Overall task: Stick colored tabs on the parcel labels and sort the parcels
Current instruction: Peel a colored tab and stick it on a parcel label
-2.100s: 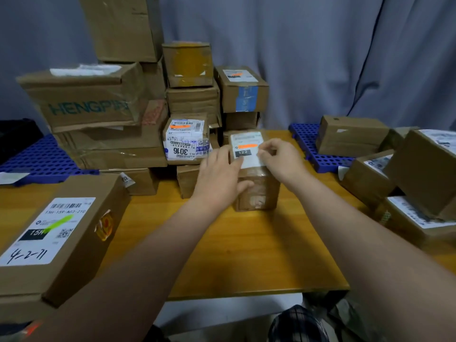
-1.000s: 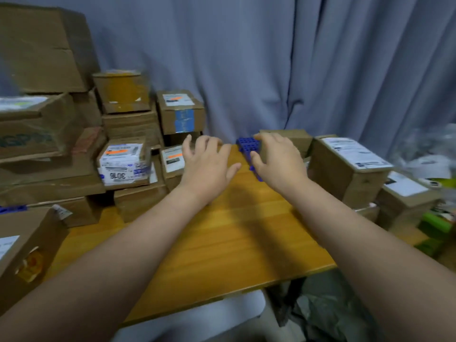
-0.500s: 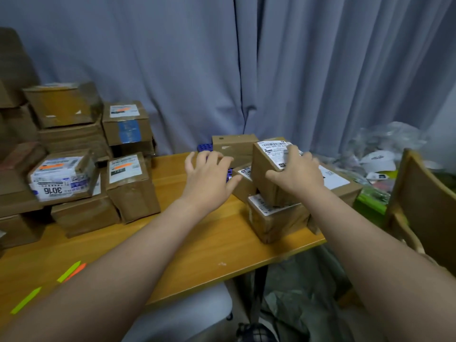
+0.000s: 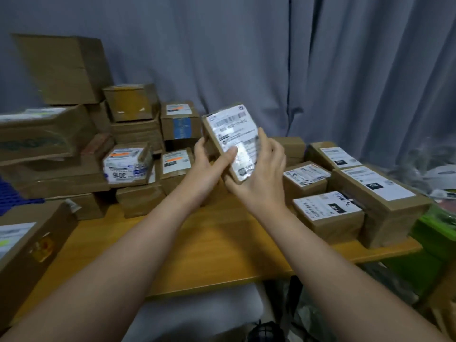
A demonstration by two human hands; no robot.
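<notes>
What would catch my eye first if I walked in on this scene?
Both hands, left hand and right hand, holding a brown cardboard parcel with a glossy white label tilted up above the wooden table. Behind on the left rises a stack of cardboard boxes, several bearing orange tabs.

Grey curtain point(image 4: 296, 70) fills the whole back, hanging in loose folds. The wooden table point(image 4: 209, 248) has a bare orange-brown patch in the middle. A bit of blue plastic grid point(image 4: 9, 193) pokes in at the left edge. Off the table's right end there's something green point(image 4: 436, 233) and some crinkly clear plastic point(image 4: 429, 164), all pretty blurry.
</notes>
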